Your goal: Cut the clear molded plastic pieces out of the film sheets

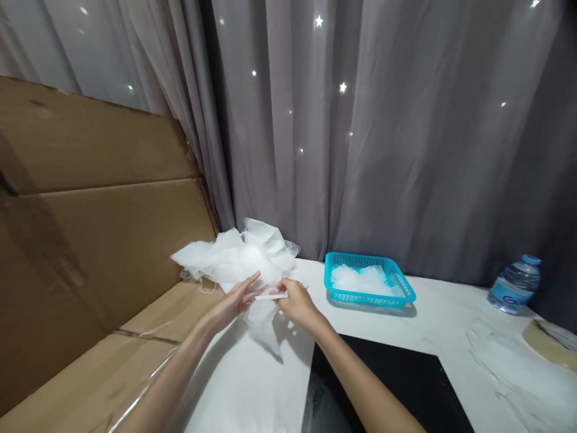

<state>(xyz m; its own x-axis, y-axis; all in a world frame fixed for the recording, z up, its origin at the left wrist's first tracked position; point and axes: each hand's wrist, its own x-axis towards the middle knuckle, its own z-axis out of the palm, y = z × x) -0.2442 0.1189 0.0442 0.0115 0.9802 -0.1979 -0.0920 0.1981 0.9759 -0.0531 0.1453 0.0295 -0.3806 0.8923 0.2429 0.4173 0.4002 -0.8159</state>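
Both hands meet over the white table, in front of a heap of thin white sheer material [252, 255]. My right hand [295, 302] is closed, pinching one end of a narrow white strip [269, 296]. At the strip's other end, my left hand [234, 302] has its thumb raised and its fingertips closed on the same piece. A thin, translucent white sheet [265, 334] hangs below the strip and tapers to a point above the table. Whether the strip is the edge of that sheet or a separate piece, I cannot tell.
A blue plastic basket [331, 296] holds more white sheer pieces [363, 279]. Cardboard [99, 252] stands at left. A black flat panel [392, 376] lies under my right forearm. At right are a water bottle [515, 287], a tape roll [547, 346] and white material [527, 373].
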